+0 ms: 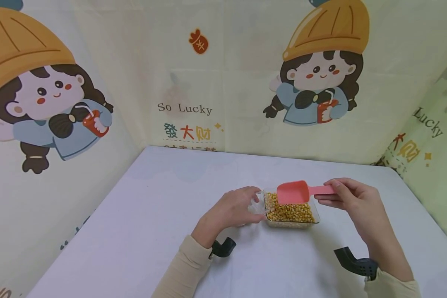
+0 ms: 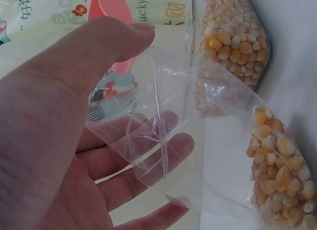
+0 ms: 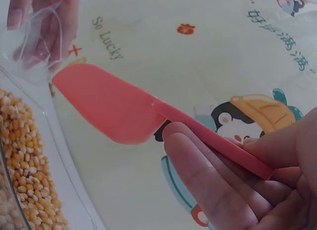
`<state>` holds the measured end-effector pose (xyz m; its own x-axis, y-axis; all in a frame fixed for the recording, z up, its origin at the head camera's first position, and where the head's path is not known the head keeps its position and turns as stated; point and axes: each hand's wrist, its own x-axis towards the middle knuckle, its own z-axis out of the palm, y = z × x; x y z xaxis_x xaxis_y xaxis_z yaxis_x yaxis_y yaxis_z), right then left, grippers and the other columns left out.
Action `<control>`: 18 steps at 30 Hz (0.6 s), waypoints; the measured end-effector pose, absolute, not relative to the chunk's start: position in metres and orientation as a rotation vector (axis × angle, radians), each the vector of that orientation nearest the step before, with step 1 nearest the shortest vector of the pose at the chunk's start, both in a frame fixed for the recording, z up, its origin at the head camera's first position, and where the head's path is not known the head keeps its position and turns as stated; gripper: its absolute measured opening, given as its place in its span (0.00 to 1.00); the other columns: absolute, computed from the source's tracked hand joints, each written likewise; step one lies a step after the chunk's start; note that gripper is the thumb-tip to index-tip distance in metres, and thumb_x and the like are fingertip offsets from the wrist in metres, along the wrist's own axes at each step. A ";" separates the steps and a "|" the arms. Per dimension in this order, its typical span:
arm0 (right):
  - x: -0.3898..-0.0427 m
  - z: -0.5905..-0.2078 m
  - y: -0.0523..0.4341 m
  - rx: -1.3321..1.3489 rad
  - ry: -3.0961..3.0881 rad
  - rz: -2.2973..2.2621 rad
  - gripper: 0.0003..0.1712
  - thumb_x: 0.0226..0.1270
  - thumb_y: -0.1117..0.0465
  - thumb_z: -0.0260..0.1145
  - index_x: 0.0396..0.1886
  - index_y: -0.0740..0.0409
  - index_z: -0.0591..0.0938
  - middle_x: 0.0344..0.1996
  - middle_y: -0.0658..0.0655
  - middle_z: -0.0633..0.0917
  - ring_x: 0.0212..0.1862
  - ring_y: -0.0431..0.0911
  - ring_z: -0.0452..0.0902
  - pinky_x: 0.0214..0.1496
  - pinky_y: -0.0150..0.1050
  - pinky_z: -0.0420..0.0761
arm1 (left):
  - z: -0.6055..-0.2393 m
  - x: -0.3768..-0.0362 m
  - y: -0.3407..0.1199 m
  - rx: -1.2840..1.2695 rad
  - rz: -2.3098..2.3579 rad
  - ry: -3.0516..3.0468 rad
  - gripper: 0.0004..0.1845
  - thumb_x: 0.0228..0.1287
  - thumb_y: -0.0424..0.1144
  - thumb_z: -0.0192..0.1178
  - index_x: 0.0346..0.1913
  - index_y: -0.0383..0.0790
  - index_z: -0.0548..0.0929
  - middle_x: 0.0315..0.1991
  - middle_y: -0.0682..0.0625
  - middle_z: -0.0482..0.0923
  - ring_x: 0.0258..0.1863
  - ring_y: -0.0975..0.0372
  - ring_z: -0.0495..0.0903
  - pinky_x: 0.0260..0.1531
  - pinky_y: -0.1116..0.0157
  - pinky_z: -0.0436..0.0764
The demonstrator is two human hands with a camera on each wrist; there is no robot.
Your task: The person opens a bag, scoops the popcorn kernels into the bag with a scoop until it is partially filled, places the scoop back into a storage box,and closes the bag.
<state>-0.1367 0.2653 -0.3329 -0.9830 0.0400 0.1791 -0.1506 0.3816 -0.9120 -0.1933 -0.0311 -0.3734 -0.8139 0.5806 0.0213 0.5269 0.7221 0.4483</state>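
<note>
My left hand (image 1: 232, 209) holds a clear plastic bag (image 2: 218, 155) by its upper part, thumb on one side and fingers spread on the other. Corn kernels (image 2: 280, 178) fill the bottom of this bag. To its right stands a clear rectangular container (image 1: 291, 225) of yellow corn kernels (image 1: 292, 214). My right hand (image 1: 361, 205) pinches the handle of a pink scoop (image 1: 293, 192) between thumb and fingers. The scoop is above the container, its bowl pointing left toward the bag. Whether kernels lie inside the bowl cannot be told.
A white-covered table (image 1: 134, 231) lies beneath both hands. Behind and beside it hangs a cream curtain (image 1: 246, 82) printed with cartoon figures and lettering. Each wrist wears a black camera mount, such as the right one (image 1: 357, 265).
</note>
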 end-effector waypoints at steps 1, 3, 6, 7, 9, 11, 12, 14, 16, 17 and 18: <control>-0.137 -0.333 0.266 0.099 -2.463 1.652 0.21 0.77 0.52 0.55 0.53 0.67 0.77 0.36 0.43 0.89 0.37 0.43 0.90 0.41 0.28 0.83 | -0.373 -0.193 -0.031 0.905 0.673 2.801 0.37 0.59 0.57 0.67 0.68 0.43 0.71 0.50 0.57 0.82 0.45 0.66 0.78 0.48 0.64 0.80; -0.137 -0.333 0.267 0.091 -2.466 1.651 0.22 0.77 0.52 0.55 0.54 0.67 0.76 0.36 0.43 0.89 0.37 0.43 0.90 0.41 0.28 0.83 | -0.373 -0.193 -0.031 0.906 0.669 2.803 0.37 0.59 0.58 0.67 0.67 0.43 0.71 0.50 0.57 0.82 0.45 0.66 0.78 0.47 0.64 0.80; -0.137 -0.334 0.269 0.078 -2.493 1.633 0.24 0.78 0.51 0.54 0.55 0.68 0.76 0.37 0.43 0.89 0.38 0.43 0.89 0.42 0.28 0.83 | -0.374 -0.193 -0.031 0.902 0.667 2.802 0.37 0.59 0.58 0.66 0.67 0.43 0.72 0.50 0.57 0.81 0.45 0.66 0.78 0.46 0.65 0.80; -0.137 -0.335 0.270 0.075 -2.504 1.626 0.25 0.78 0.50 0.53 0.56 0.68 0.75 0.37 0.42 0.89 0.38 0.42 0.89 0.42 0.28 0.83 | -0.374 -0.193 -0.031 0.901 0.666 2.803 0.37 0.59 0.58 0.66 0.67 0.43 0.72 0.50 0.57 0.81 0.45 0.66 0.78 0.46 0.65 0.80; -0.138 -0.335 0.272 0.073 -2.520 1.623 0.26 0.78 0.49 0.53 0.57 0.69 0.75 0.37 0.43 0.89 0.39 0.42 0.89 0.42 0.28 0.83 | -0.374 -0.193 -0.031 0.903 0.663 2.805 0.37 0.59 0.58 0.67 0.67 0.43 0.72 0.50 0.58 0.81 0.44 0.66 0.78 0.46 0.65 0.80; -0.138 -0.336 0.273 0.077 -2.527 1.631 0.26 0.78 0.50 0.53 0.57 0.70 0.74 0.37 0.43 0.89 0.39 0.43 0.89 0.42 0.29 0.84 | -0.374 -0.193 -0.031 0.907 0.660 2.809 0.37 0.59 0.58 0.67 0.67 0.43 0.72 0.49 0.58 0.81 0.44 0.66 0.78 0.46 0.66 0.80; -0.138 -0.336 0.274 0.079 -2.525 1.644 0.25 0.78 0.50 0.53 0.56 0.70 0.74 0.37 0.44 0.89 0.39 0.44 0.89 0.42 0.30 0.84 | -0.374 -0.194 -0.031 0.910 0.659 2.810 0.37 0.59 0.58 0.67 0.67 0.43 0.72 0.49 0.58 0.81 0.44 0.66 0.78 0.46 0.66 0.80; -0.138 -0.337 0.276 0.083 -2.527 1.657 0.25 0.78 0.51 0.53 0.56 0.71 0.74 0.37 0.44 0.89 0.39 0.44 0.89 0.42 0.30 0.84 | -0.374 -0.194 -0.031 0.917 0.658 2.812 0.37 0.59 0.58 0.67 0.66 0.43 0.72 0.49 0.58 0.81 0.43 0.67 0.78 0.45 0.66 0.80; -0.138 -0.337 0.278 0.082 -2.529 1.663 0.25 0.78 0.52 0.53 0.56 0.72 0.73 0.36 0.44 0.89 0.39 0.44 0.89 0.42 0.30 0.84 | -0.374 -0.194 -0.031 0.923 0.658 2.814 0.37 0.59 0.58 0.67 0.66 0.43 0.72 0.48 0.58 0.81 0.43 0.67 0.77 0.45 0.67 0.79; -0.139 -0.337 0.279 0.078 -2.535 1.659 0.26 0.78 0.52 0.53 0.57 0.72 0.73 0.36 0.43 0.89 0.39 0.44 0.89 0.42 0.30 0.84 | -0.374 -0.194 -0.031 0.926 0.658 2.815 0.37 0.59 0.58 0.67 0.66 0.43 0.72 0.48 0.58 0.81 0.43 0.67 0.77 0.45 0.67 0.79; -0.138 -0.337 0.279 0.073 -2.543 1.655 0.26 0.78 0.52 0.52 0.57 0.73 0.73 0.36 0.43 0.88 0.39 0.43 0.89 0.42 0.30 0.84 | -0.374 -0.194 -0.031 0.928 0.660 2.815 0.36 0.59 0.58 0.67 0.66 0.43 0.72 0.48 0.58 0.81 0.42 0.67 0.77 0.44 0.67 0.79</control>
